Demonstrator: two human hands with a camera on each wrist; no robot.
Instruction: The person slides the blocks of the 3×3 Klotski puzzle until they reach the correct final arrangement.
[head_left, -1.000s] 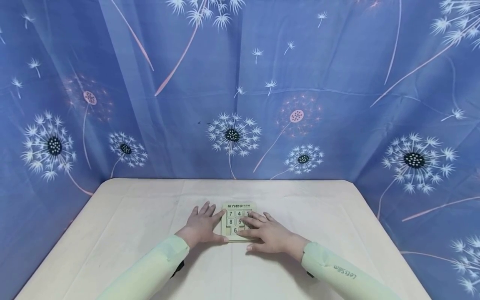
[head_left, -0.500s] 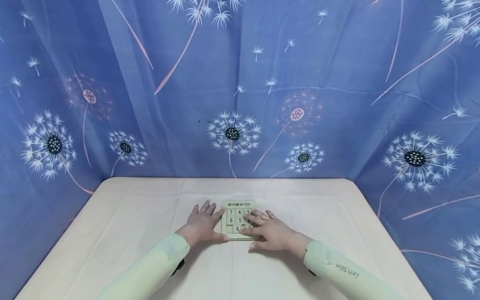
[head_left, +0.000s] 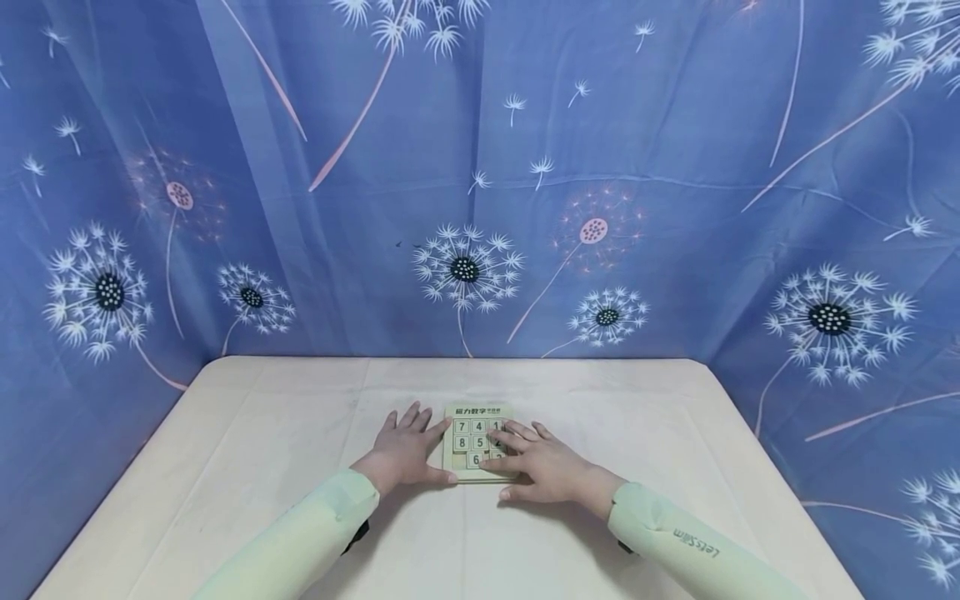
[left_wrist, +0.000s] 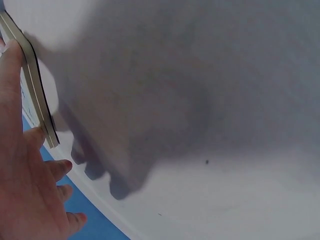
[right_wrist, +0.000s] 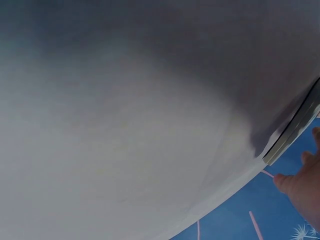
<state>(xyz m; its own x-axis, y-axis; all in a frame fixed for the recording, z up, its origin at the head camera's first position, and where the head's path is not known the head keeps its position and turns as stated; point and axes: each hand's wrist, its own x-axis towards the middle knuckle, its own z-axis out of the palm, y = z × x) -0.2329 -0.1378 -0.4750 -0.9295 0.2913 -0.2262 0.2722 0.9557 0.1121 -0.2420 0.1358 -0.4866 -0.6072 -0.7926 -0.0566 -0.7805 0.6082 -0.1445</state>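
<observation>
A pale green number slide puzzle [head_left: 480, 412] lies flat on the table, its tiles 7, 4, 1, 8 and 5 readable in the head view. In its bottom row the 6 tile [head_left: 474, 460] sits away from the left side, leaving a gap there. My left hand [head_left: 405, 450] touches the board's left edge with thumb and index finger, the others spread. Over the right-hand tiles lies my right hand [head_left: 551, 469], fingers extended, one fingertip at the 6 tile; it partly hides the 2 and 3. The left wrist view shows the board's edge [left_wrist: 37, 85] against that thumb.
A cream cloth covers the table [head_left: 300, 400], whose far edge meets a blue curtain [head_left: 360, 250] with dandelion prints. Curtain also hangs along both sides. Pale green sleeves [head_left: 300, 537] cover both forearms.
The 6 tile has slid slightly right along the bottom row, and my right hand has shifted right with it. During the last half second little has moved. My left hand stays put.
</observation>
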